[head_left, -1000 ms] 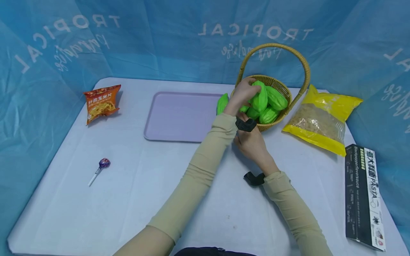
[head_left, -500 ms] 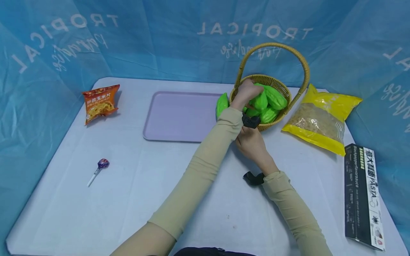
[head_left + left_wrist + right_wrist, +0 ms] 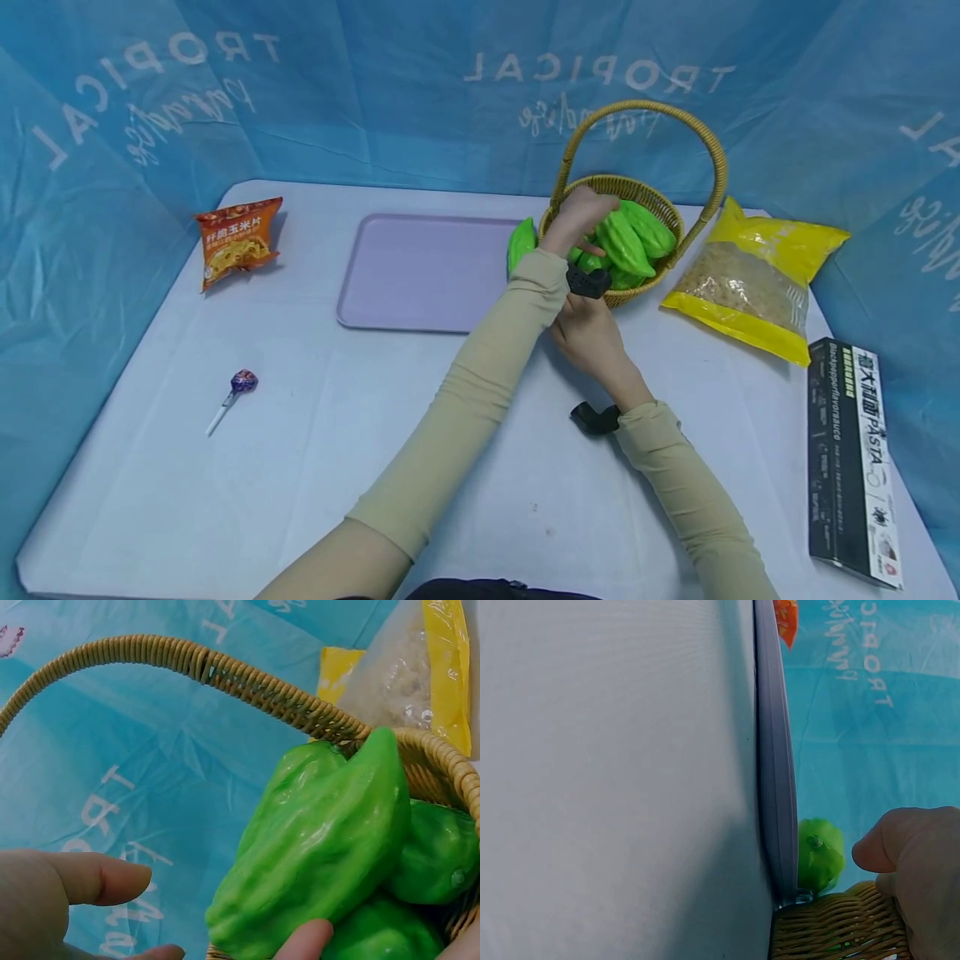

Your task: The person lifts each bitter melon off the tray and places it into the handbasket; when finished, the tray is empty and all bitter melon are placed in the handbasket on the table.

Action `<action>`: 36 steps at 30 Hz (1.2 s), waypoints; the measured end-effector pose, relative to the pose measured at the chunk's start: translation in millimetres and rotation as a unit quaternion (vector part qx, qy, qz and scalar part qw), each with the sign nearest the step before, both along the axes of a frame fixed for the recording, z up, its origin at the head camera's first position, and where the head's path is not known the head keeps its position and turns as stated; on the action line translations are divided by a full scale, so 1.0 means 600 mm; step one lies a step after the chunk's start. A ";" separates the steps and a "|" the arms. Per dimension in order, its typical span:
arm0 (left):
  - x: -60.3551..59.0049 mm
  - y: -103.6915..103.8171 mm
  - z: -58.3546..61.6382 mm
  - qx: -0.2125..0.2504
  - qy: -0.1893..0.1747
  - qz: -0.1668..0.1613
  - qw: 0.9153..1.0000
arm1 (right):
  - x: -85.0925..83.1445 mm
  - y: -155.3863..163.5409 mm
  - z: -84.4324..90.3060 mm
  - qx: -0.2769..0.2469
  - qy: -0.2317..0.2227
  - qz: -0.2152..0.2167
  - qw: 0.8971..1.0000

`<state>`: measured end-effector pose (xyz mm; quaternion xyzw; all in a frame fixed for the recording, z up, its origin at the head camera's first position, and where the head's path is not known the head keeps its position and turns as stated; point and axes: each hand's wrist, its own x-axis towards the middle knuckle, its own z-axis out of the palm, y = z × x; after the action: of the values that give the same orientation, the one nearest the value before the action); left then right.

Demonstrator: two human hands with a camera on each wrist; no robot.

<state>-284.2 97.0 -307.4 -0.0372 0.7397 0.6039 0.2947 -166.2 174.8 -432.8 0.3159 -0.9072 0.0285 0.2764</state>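
A wicker basket (image 3: 617,187) with a tall handle holds several glossy green, ribbed fruits. My left hand (image 3: 576,220) is over its left side. In the left wrist view the thumb stands apart from the nearest fruit (image 3: 315,847), while one fingertip lies against its lower edge. That fruit lies slanted on top of the others. Below, at the basket's near left side, my right hand (image 3: 596,340) holds the rim; the right wrist view has its thumb (image 3: 881,844) above the weave. Another green fruit (image 3: 521,242) lies at the right end of the lilac tray (image 3: 431,275).
Right of the basket lies a yellow bag (image 3: 757,279), with a black and white pasta box (image 3: 855,462) nearer the right edge. An orange snack packet (image 3: 238,244) and a lollipop (image 3: 243,383) lie on the left. A blue curtain (image 3: 420,100) surrounds the table.
My left hand has lowered the top green fruit, and its fingers have come away from it. The fruit now slants toward the basket's near right side. My right hand stays in place.
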 end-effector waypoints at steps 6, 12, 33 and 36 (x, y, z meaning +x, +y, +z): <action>-0.003 -0.003 0.000 0.062 -0.006 -0.013 0.998 | 0.003 0.000 0.001 -0.003 -0.021 -0.005 1.000; -0.003 -0.002 -0.004 0.067 0.004 -0.023 0.998 | 0.002 -0.001 -0.002 0.013 -0.001 -0.006 1.000; -0.012 0.003 0.010 0.037 0.076 0.002 0.996 | 0.001 0.000 -0.005 -0.019 -0.025 -0.008 0.999; -0.009 0.000 0.028 0.021 0.101 -0.016 0.994 | 0.002 -0.001 -0.001 -0.036 -0.049 -0.013 0.998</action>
<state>-289.5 96.9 -290.5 0.0424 0.7534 0.6151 0.2286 -164.8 174.1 -433.4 0.2921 -0.9222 0.0730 0.2428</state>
